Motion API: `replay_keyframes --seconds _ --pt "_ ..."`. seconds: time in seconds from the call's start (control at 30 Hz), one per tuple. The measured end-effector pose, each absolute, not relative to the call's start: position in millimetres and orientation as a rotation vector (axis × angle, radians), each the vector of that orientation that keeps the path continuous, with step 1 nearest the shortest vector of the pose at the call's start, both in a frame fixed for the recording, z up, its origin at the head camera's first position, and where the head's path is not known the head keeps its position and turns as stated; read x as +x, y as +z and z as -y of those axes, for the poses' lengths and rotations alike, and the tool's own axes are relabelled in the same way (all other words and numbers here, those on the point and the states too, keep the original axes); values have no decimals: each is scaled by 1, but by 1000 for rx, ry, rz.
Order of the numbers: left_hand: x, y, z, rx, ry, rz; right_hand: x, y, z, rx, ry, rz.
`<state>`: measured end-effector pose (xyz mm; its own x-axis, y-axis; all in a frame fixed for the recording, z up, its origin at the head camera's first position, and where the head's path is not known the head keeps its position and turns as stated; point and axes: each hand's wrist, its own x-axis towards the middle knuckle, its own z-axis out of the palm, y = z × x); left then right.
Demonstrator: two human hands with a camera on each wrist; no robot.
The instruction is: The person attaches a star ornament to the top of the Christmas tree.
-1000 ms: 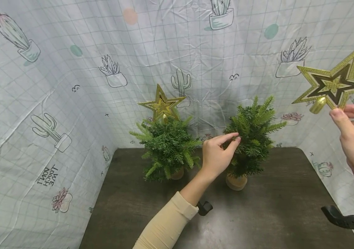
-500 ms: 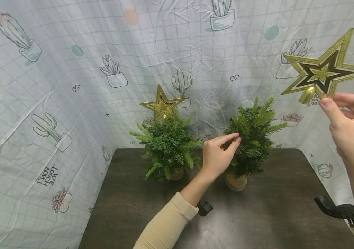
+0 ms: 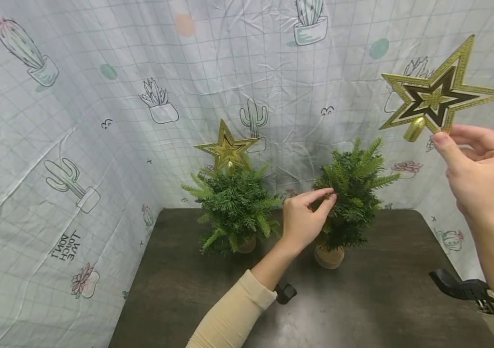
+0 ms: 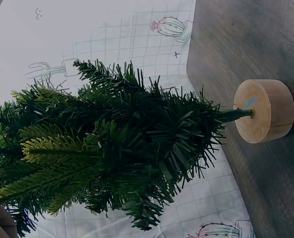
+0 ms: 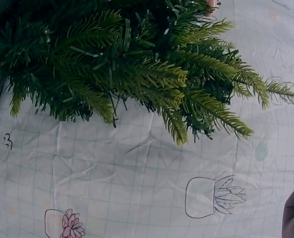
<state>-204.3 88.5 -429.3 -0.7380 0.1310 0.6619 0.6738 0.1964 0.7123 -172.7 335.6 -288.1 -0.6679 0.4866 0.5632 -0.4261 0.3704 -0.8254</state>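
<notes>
In the head view, my left hand (image 3: 303, 220) pinches a sprig on the left side of the right-hand artificial Christmas tree (image 3: 353, 203). That tree stands on a round wooden base (image 4: 278, 111), seen whole in the left wrist view. My right hand (image 3: 486, 169) holds a gold star tree topper (image 3: 431, 100) by a lower point, thumb against fingers. The star is tilted, above and to the right of the tree and apart from it, its socket (image 3: 414, 129) pointing down. In the right wrist view, only a bit of the right hand shows at the edge.
A second small tree (image 3: 235, 203) stands to the left, with another gold star (image 3: 227, 149) on top. Both trees are on a dark wooden table (image 3: 359, 309). Behind and beside it hangs a cactus-print curtain (image 3: 207, 63).
My right hand has moved left and somewhat upward with the gold star, nearer the right tree. The left hand keeps its pinch on the sprig.
</notes>
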Motion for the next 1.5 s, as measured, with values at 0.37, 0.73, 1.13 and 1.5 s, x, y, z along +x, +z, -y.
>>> replay_keyframes --seconds 0.37,0.73,1.13,1.5 --pt "-204 -430 -88 -744 -1565 2016 -175 -283 -316 -102 1377 1898" --pt "-203 -429 -89 -756 -1569 2018 -182 -286 -307 -11 1433 1857" --pt "-204 -428 -90 -743 -1558 2021 -184 -291 -306 -12 1425 1899" --pt "-204 -427 -91 -740 -1522 2006 -188 -297 -308 -27 1344 1947"
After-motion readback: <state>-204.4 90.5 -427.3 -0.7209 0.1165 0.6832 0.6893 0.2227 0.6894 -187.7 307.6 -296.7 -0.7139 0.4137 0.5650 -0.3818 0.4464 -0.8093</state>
